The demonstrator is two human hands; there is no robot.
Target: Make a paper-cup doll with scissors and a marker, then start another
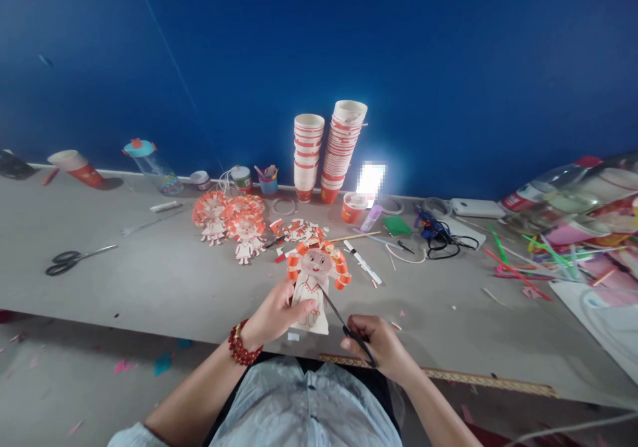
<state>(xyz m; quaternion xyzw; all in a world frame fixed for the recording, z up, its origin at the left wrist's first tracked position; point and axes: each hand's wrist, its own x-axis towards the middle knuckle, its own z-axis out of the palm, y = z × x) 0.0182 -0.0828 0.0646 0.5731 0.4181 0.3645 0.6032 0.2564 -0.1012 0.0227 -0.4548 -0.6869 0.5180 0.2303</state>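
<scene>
My left hand [279, 311] grips a paper doll [312, 294] by its lower left side, thumb on the front. The doll has a drawn face, a drawn dress and curled orange-and-white paper strips for hair. My right hand [376, 344] is closed round the handles of black scissors [353, 335]. Their blades reach up to the right edge of the doll's body, by the neck and shoulder. Whether the blades are apart is hard to make out. Left of the doll, several similar paper dolls [244, 228] lie together on the grey table [174, 281].
Orange and white paper scraps [302, 229] lie behind the doll. Two tall stacks of paper cups [305, 161] stand by the blue wall. Another pair of scissors [74, 259] lies left. A marker [363, 262], glue gun [431, 224] and bottles [553, 184] are right. A ruler [488, 380] lies along the front edge.
</scene>
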